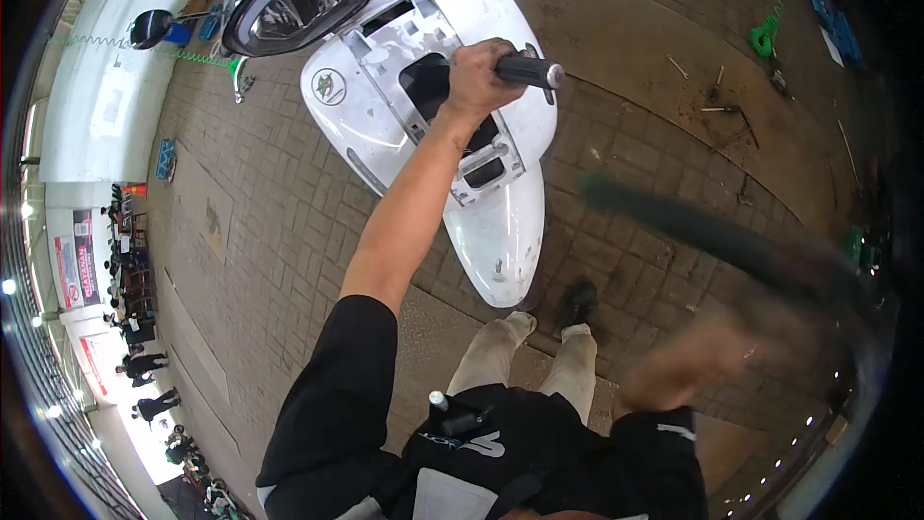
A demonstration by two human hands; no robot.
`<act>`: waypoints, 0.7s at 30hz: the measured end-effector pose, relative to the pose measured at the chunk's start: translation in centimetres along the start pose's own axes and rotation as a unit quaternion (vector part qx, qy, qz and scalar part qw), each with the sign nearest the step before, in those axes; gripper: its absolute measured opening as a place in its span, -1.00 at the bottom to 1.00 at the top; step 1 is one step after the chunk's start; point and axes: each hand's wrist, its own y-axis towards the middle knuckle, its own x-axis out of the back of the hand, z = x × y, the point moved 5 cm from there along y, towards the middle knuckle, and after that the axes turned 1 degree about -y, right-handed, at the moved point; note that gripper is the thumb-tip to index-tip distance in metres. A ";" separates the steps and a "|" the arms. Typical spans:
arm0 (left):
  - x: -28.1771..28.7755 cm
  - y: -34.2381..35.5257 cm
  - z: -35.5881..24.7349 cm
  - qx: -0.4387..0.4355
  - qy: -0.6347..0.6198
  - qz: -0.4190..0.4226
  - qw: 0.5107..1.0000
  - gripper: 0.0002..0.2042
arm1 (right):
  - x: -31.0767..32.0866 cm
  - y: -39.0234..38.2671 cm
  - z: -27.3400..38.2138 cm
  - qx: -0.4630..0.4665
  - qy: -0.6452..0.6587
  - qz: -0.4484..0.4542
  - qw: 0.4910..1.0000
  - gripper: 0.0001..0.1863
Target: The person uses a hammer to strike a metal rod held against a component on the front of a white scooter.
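My left hand [478, 80] is closed round the black handlebar grip [532, 71] of a white scooter, with the grip's metal end poking out past my fist. A dark lever shows beside it. Under my arm lies the scooter's white front body [371, 96], with dark openings in its middle section. The white front fender [500, 246] points toward my legs. At the right, my right hand [770, 337] is smeared by motion. A long dark green-black bar-shaped thing [693, 221], blurred just as much, reaches from it toward the scooter; my fingers on it are not distinct.
The scooter's headlight [306, 0] and a black mirror [151, 29] are at the upper left. Several tools, among them a screwdriver [720, 110], lie on a brown floor plate at the right. A green coiled hose [763, 39] hangs there. People [144, 366] stand far left.
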 end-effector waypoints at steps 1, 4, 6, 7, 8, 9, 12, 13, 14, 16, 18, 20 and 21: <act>0.1 -0.1 0.5 -0.001 0.002 0.008 1.000 -0.88 | -3.6 -0.2 -0.5 -0.036 -0.076 0.041 0.996 -0.86; -0.5 -0.9 1.0 -0.012 0.038 0.034 0.999 -0.90 | -9.7 0.9 0.6 -0.144 0.010 0.237 0.961 -0.86; 0.3 -1.4 1.4 -0.020 0.036 0.022 0.999 -0.89 | -9.9 -0.7 0.2 -0.206 0.109 0.304 0.924 -0.85; 0.2 -1.1 1.2 -0.012 0.040 0.012 0.999 -0.89 | -8.8 -2.7 -2.4 -0.170 0.051 0.224 0.958 -0.86; 0.2 -1.1 0.8 0.001 0.027 0.018 0.999 -0.89 | -8.0 -3.4 -2.6 -0.165 0.050 0.168 0.971 -0.85; 0.2 -1.4 0.4 0.017 0.027 0.055 0.998 -0.89 | -7.3 -4.3 -2.7 -0.159 0.051 0.112 0.980 -0.82; -0.1 -2.2 -4.3 -0.165 -0.044 0.027 0.985 -0.81 | -5.7 -7.9 -6.0 -0.274 0.049 0.097 0.956 -0.86; -0.7 -2.5 -5.0 -0.171 -0.051 0.070 0.981 -0.81 | -5.3 -9.3 -7.7 -0.322 0.049 0.104 0.940 -0.84; -0.9 -2.7 -4.8 -0.162 -0.047 0.079 0.983 -0.81 | -5.0 -10.8 -9.2 -0.369 0.051 0.114 0.921 -0.82; -1.0 -3.1 -3.9 -0.148 -0.043 0.089 0.984 -0.81 | -4.5 -12.6 -10.2 -0.348 0.024 0.129 0.928 -0.81; -0.4 -3.3 -1.9 -0.073 -0.025 0.079 0.994 -0.85 | -4.2 -14.2 -10.6 -0.346 0.006 0.139 0.928 -0.81; -0.2 -3.3 -1.5 -0.069 -0.022 0.071 0.995 -0.85 | -3.9 -15.6 -11.5 -0.390 0.000 0.166 0.906 -0.79; -0.2 -3.2 -1.3 -0.069 -0.018 0.062 0.995 -0.85 | -3.9 -16.5 -12.0 -0.431 -0.006 0.190 0.882 -0.78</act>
